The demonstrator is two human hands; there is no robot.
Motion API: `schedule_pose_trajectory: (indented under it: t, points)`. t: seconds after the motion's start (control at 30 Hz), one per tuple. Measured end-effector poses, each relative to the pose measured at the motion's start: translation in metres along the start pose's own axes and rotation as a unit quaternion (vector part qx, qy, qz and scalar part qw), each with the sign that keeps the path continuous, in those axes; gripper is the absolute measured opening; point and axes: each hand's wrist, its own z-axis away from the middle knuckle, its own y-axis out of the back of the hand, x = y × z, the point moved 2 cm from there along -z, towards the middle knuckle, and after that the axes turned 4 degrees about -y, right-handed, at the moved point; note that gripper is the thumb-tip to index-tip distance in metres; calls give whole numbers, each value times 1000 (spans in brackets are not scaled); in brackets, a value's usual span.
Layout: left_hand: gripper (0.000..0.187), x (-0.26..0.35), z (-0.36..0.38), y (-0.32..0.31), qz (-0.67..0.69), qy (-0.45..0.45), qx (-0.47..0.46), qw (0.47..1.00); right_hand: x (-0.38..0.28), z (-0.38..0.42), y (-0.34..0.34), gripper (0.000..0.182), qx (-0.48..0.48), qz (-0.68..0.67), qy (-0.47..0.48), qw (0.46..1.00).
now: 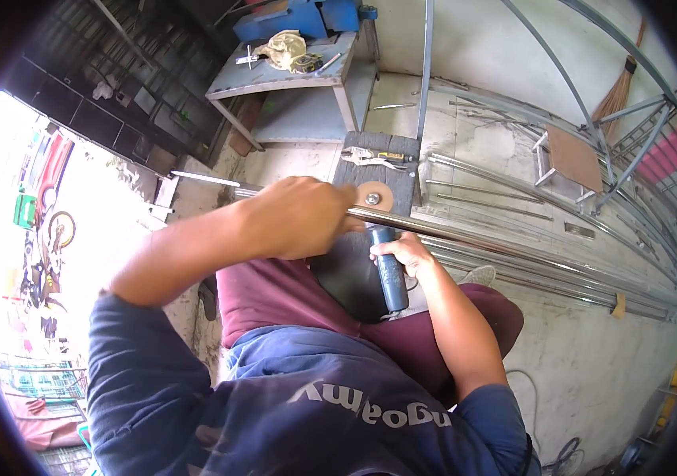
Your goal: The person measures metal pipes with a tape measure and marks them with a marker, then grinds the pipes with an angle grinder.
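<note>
My left hand [303, 216] is closed round a shiny metal tube [450, 230] that runs across in front of me toward the right. My right hand [407, 255] is wrapped round the dark blue body of an angle grinder [390, 279], just below the tube. The grinder's tan disc [368, 189] shows on the far side of the tube, close to my left fingers. Beyond the disc, locking pliers [366, 155] and a small yellow-and-black tool [391, 156] lie on a dark narrow bench [352, 176].
More metal tubes [545, 278] lie along the floor at the right. A steel worktable [283, 82] with a blue vise [299, 20] and a cloth [284, 51] stands at the back. A metal frame [646, 155], a small brown-topped stool [573, 159] and a broom [618, 99] are at the far right.
</note>
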Motion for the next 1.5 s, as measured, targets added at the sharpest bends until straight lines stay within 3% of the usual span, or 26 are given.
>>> schedule_pose_trajectory:
  t: [0.07, 0.1, 0.2, 0.23, 0.33, 0.43, 0.57, 0.7, 0.8, 0.87, 0.9, 0.93, 0.97, 1.0, 1.03, 1.07, 1.1, 1.17, 1.2, 1.3, 1.37, 1.43, 1.5]
  points:
    - [22, -29, 28, -23, -46, 21, 80, 996, 23, -32, 3, 36, -15, 110, -92, 990]
    - [21, -40, 44, -35, -79, 32, 129, 988, 16, -27, -10, 38, 41, 275, -72, 958]
    - [23, -65, 88, -63, -135, 47, 229, 963, -16, -16, -46, 39, 49, 453, -109, 883]
    - [25, -72, 99, -69, -147, 50, 257, 954, -17, -16, -58, 38, 90, 511, -30, 854]
    - [27, -89, 126, -90, -108, 89, 267, 954, 16, -49, -70, 43, 187, 565, 152, 789]
    - [20, -108, 150, -103, -135, 112, 276, 945, 15, -52, -82, 48, 202, 578, 115, 782]
    - [22, -121, 177, -103, -140, 111, 333, 926, 4, -44, -90, 56, 194, 655, 84, 726]
    - [20, -130, 201, -91, -147, 114, 373, 909, 13, -46, -84, 63, 212, 655, 75, 721]
    - [30, -149, 219, -94, -160, 135, 378, 902, 21, -35, -93, 73, 226, 688, 68, 686]
    - [29, -162, 232, -88, -191, 139, 396, 887, 12, -4, -121, 98, 255, 743, 52, 617]
    - [29, -178, 239, -90, -195, 152, 403, 881, 11, 17, -137, 95, 253, 762, 76, 591]
    - [30, -192, 247, -93, -197, 169, 410, 874, 10, 37, -153, 90, 191, 774, 85, 598]
    - [29, -198, 255, -91, -176, 196, 399, 878, -1, 82, -173, 74, 101, 703, 208, 673]
    - [34, -209, 257, -95, -194, 204, 432, 857, -39, 130, -199, 64, -54, 595, 128, 792]
    - [35, -219, 262, -97, -189, 221, 433, 853, -38, 146, -204, 51, -151, 473, 397, 772]
    - [36, -227, 267, -99, -185, 239, 434, 848, -49, 175, -210, 37, -155, 406, 473, 766]
    - [39, -234, 269, -103, -201, 235, 460, 832, -61, 202, -212, 31, -12, 444, 556, 702]
    - [27, -242, 281, -110, -202, 236, 477, 822, -81, 232, -179, 43, 188, 545, 601, 553]
    - [22, -247, 286, -113, -204, 235, 487, 816, -82, 240, -152, 52, 242, 588, 553, 539]
    - [22, -260, 298, -121, -221, 236, 497, 805, -79, 259, -74, 67, 322, 670, 322, 587]
    - [20, -266, 299, -123, -220, 244, 510, 795, -56, 275, -16, 41, 359, 661, 164, 638]
    - [25, -283, 299, -131, -200, 248, 513, 797, -44, 285, 12, 31, 465, 605, -3, 646]
    - [29, -292, 293, -133, -221, 268, 537, 769, -33, 271, 13, 23, 450, 639, 35, 623]
